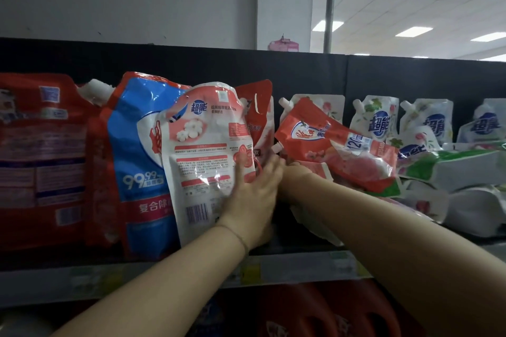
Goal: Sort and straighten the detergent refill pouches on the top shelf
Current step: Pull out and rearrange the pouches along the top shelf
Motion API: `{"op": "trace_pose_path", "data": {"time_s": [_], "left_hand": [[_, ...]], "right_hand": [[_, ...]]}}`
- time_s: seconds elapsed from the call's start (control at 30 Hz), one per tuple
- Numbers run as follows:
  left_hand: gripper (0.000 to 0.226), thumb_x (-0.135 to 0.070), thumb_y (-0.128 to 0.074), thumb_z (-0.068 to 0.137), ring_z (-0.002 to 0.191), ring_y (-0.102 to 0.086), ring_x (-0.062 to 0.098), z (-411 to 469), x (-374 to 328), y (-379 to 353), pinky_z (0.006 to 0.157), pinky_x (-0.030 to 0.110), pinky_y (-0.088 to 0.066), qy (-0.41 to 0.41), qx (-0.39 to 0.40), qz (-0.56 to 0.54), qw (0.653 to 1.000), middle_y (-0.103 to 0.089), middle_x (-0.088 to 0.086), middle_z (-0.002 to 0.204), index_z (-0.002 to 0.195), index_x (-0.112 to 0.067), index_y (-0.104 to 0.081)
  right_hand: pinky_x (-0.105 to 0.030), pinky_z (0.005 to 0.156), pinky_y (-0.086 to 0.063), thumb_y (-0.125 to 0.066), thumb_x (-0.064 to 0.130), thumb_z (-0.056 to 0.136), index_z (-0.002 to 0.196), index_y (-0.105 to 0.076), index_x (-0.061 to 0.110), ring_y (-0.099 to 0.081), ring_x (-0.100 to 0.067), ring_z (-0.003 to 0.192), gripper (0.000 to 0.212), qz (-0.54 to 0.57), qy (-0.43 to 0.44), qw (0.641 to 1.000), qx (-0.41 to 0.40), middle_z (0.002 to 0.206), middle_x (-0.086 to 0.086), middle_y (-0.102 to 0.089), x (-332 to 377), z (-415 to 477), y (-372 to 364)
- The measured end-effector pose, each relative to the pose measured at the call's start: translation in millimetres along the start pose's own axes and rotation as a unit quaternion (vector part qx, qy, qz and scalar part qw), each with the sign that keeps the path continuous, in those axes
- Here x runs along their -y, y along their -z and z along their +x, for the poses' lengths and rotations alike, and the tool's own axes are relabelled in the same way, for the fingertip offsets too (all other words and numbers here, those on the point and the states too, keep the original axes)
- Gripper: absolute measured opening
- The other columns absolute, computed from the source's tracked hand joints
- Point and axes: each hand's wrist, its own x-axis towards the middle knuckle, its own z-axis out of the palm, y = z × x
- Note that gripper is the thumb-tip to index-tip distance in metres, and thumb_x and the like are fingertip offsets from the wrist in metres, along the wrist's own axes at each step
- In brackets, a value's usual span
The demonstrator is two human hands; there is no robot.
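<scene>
— What is hidden from us?
— Our right hand, tucked behind the left; we cannot tell its grip.
— Where is the pouch?
— A white-and-pink plastic refill pouch stands on the grey top shelf. Our left hand presses flat, fingers straight, on its lower right. It is one of four standing upright. One tilted red plastic pouch lies right of both hands.

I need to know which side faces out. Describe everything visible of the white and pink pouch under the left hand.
The white and pink pouch is glossy, crinkled plastic, showing its back: text panels, white flowers, a barcode near the bottom. It stands nearly upright on the shelf, overlapping the blue pouch beside it. The left hand presses flat on its lower right.
</scene>
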Motion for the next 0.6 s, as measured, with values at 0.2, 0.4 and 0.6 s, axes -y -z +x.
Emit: {"op": "trace_pose_path", "data": {"time_s": [0.2, 0.4, 0.6], "left_hand": [[0.084, -0.062, -0.031, 0.093, 0.143, 0.012, 0.046, 20, 1, -12, 0.095, 0.078, 0.011, 0.045, 0.078, 0.022, 0.996, 0.007, 0.028, 0.156, 0.153, -0.009, -0.007], [0.093, -0.067, -0.043, 0.083, 0.145, 0.006, 0.043, 26, 27, -21, 0.093, 0.080, 0.012, 0.155, 0.123, -0.068, 0.978, 0.004, 0.021, 0.159, 0.153, -0.016, -0.009], [0.089, -0.063, -0.046, 0.082, 0.145, 0.003, 0.042, 27, 36, -22, 0.094, 0.079, 0.012, 0.167, 0.119, -0.096, 0.974, -0.001, 0.014, 0.160, 0.153, -0.021, -0.014]], "right_hand": [[-0.043, 0.101, -0.044, -0.053, 0.026, 0.096, 0.135, -0.051, 0.020, -0.052, -0.027, 0.124, 0.040, 0.063, 0.149, 0.974, 0.157, 0.135, -0.003, -0.055, -60, -2, 12], [-0.029, 0.086, -0.044, -0.057, 0.026, 0.093, 0.128, -0.058, 0.021, -0.058, -0.022, 0.113, 0.035, 0.099, 0.162, 0.973, 0.133, 0.123, -0.002, -0.062, -75, 0, 8], [-0.025, 0.079, -0.038, -0.054, 0.016, 0.093, 0.137, -0.051, 0.033, -0.057, -0.021, 0.112, 0.047, 0.117, 0.166, 0.971, 0.124, 0.127, -0.001, -0.060, -84, -6, 23]]}}
